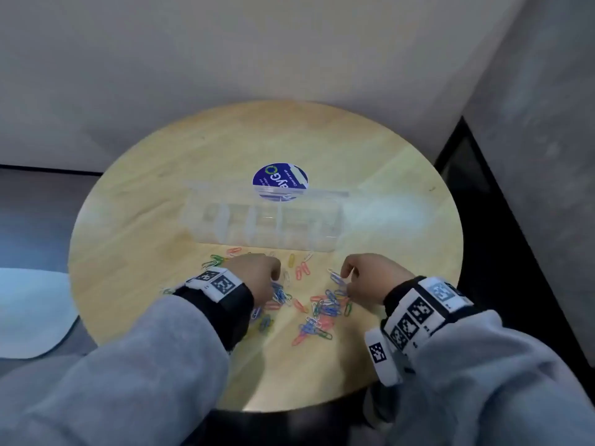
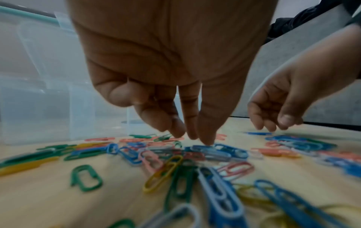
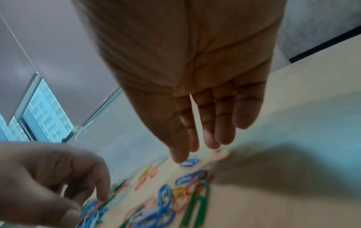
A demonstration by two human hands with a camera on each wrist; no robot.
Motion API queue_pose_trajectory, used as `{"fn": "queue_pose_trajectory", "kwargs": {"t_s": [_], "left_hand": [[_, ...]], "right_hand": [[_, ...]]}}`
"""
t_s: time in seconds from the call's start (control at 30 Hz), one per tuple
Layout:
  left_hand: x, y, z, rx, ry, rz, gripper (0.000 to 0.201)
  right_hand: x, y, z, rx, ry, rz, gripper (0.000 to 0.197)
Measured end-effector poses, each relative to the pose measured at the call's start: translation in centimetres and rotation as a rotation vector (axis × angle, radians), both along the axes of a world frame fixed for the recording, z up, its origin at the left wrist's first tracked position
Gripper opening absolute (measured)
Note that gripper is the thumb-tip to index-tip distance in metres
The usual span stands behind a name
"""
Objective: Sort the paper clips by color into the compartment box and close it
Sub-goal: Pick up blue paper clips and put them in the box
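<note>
Round and wooden, the desk [image 1: 322, 140] carries loose paper clips [image 1: 317, 317] near both hands; the open compartment box [image 1: 264, 222] sits beyond. Left hand [image 1: 257, 272] fingertips press blue clips; right hand [image 1: 370, 273] hangs relaxed, holding nothing. Tangled clips risk dragging wrong colours along.

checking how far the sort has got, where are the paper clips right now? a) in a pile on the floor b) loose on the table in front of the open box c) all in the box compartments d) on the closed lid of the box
b: the paper clips lie scattered on the table, on the near side of the clear compartment box, whose lid stands open and whose compartments look empty in the head view.
</note>
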State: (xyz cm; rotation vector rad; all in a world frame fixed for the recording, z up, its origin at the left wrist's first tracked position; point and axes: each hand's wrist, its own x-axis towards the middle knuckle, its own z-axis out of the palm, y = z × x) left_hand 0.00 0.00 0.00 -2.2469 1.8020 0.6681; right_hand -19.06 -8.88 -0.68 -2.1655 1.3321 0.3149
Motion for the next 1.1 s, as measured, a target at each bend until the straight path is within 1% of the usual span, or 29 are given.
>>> {"fn": "queue_pose_trajectory", "kwargs": {"t_s": [0.07, 0.13, 0.23, 0.33, 0.43, 0.57, 0.73, 0.87, 0.93, 1.0, 1.03, 1.1], "left_hand": [[0.1, -0.5, -0.2, 0.005, -0.027, 0.002, 0.019], [0.1, -0.6, -0.5, 0.007, -0.034, 0.000, 0.014], [0.1, -0.9, -0.4, 0.047, 0.003, 0.010, 0.013], [0.5, -1.1, -0.2, 0.022, 0.042, 0.045, 0.010], [0.8, -0.8, 0.0, -0.014, 0.105, 0.092, 0.011], [1.4, -0.4, 0.5, -0.058, 0.310, 0.193, 0.018], [2.5, -0.1, 1.0, -0.104, 0.696, 0.382, 0.016], [2.3, 0.1, 1.3, -0.079, 1.011, 0.622, 0.026], [2.1, 0.2, 1.2, -0.075, 1.134, 0.724, 0.031], [1.8, 0.3, 1.1, -0.062, 1.218, 0.783, 0.030], [1.6, 0.3, 1.1, -0.047, 1.233, 0.797, 0.029], [1.0, 0.1, 1.0, -0.013, 1.197, 0.807, 0.025]], "right_hand": [[0.3, -0.6, -0.4, -0.011, 0.003, 0.015, 0.017], [0.7, -0.6, -0.8, -0.025, 0.014, 0.045, 0.012], [1.2, -0.3, -1.2, -0.038, 0.004, 0.084, 0.006], [1.3, -0.3, -0.8, -0.066, -0.025, 0.079, 0.007], [1.0, -0.4, -0.5, -0.045, -0.047, 0.079, 0.010], [1.1, -0.2, -0.4, -0.019, -0.004, 0.138, 0.015], [1.5, 0.2, -0.3, -0.001, 0.032, 0.157, 0.013], [1.5, 0.4, -0.1, -0.010, 0.052, 0.196, 0.012], [1.4, 0.3, -0.2, -0.024, 0.018, 0.213, 0.012], [1.3, 0.3, -0.2, -0.032, -0.019, 0.204, 0.013], [1.3, 0.3, -0.2, -0.032, -0.030, 0.194, 0.015], [1.4, 0.4, -0.2, -0.034, -0.023, 0.175, 0.017]]}}
